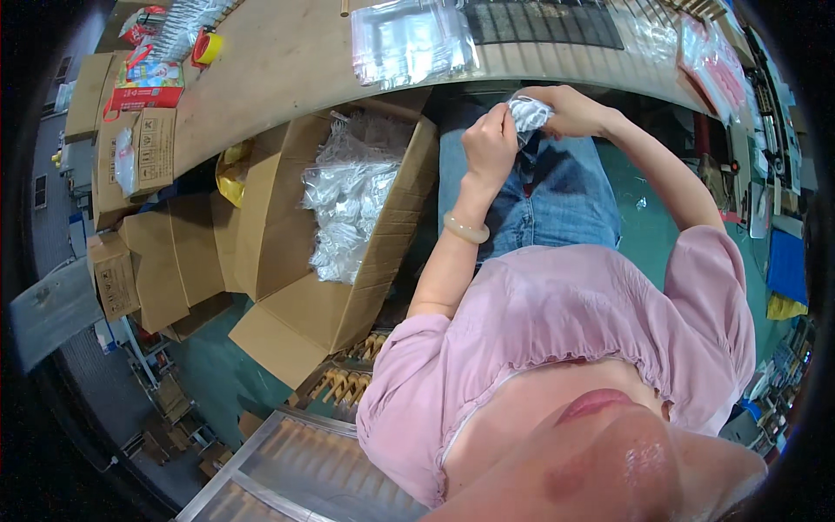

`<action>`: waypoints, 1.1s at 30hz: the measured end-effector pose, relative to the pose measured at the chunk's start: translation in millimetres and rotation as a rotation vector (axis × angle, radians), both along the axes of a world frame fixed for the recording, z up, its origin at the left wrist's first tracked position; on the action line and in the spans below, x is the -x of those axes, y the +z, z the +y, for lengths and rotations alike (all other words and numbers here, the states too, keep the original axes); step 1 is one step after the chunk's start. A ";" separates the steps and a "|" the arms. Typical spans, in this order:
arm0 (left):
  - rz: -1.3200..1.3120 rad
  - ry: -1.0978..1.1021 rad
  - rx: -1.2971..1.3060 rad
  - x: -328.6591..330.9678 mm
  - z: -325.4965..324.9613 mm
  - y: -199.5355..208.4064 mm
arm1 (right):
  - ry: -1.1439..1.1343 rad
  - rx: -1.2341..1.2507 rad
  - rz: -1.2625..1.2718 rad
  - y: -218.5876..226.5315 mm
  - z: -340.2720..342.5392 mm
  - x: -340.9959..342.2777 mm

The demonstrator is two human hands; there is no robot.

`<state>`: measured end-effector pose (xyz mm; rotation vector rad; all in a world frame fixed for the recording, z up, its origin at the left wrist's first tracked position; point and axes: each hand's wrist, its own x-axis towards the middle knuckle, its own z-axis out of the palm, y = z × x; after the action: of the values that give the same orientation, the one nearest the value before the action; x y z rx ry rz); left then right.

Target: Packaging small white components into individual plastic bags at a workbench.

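Over my lap, just below the table edge, my left hand (490,143) and my right hand (570,111) both grip a small bundle of white cord (530,113). Shiny clear plastic seems to wrap it. The fingers of my left hand are pinched at its near left side, while my right hand curls round its far right side. To the left of my legs stands an open cardboard box (283,209), tilted, with several clear bags of white coiled stuff (348,213) inside. A pale bangle circles my left wrist.
Across the front runs a brown worktable (287,65) bearing a stack of clear plastic bags (409,43), a dark mat (544,23) and a yellow tape roll (206,48). More cartons (156,248) stand at the left. Behind my left elbow is a clear-topped case (304,470).
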<state>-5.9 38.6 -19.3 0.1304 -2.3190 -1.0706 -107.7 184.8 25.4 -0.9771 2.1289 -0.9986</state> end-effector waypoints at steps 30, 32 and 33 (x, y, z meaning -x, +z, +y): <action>0.000 -0.420 -0.040 -21.2 -66.2 -5.5 | 0.113 0.223 0.265 -1.7 27.2 4.1; -0.058 -0.361 -0.064 -21.2 -67.7 6.1 | -0.052 0.284 0.139 -8.2 25.0 0.7; -0.112 -0.307 -0.087 -21.3 -69.0 12.5 | -0.099 0.267 0.046 -12.0 24.3 1.4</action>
<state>15.4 -30.4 -6.8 -0.1416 -2.4467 -1.3451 -109.1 209.1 13.4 -1.0357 2.1354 -1.3483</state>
